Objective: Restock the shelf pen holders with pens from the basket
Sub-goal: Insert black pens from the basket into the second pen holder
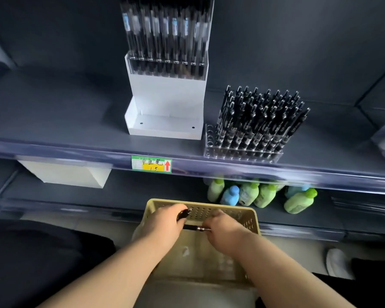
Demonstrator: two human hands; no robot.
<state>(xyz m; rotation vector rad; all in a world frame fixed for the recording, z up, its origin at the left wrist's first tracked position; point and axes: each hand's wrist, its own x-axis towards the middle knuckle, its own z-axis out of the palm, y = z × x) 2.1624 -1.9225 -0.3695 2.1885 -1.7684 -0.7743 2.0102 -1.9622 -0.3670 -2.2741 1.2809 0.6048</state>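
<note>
A beige perforated basket (pixel 209 210) sits low in front of me. Over it, my left hand (pixel 165 223) is closed around a bunch of black pens (pixel 183 214). My right hand (pixel 222 230) pinches the silver tip end of one black pen (pixel 195 227) that runs sideways between both hands. On the shelf above, a clear acrylic rack (pixel 242 152) at the right is packed with upright black pens (pixel 260 116), with some empty holes at its left end. A tall white tiered holder (pixel 167 94) carries a row of pens (pixel 165 36) in its upper tier; its lower tray is empty.
A green and yellow price tag (pixel 151 164) is fixed to the shelf's front rail. Green and blue bottles (pixel 260 194) stand on the lower shelf behind the basket. A white box (pixel 65 174) hangs under the shelf at left. A white shoe (pixel 337 262) rests on the floor at right.
</note>
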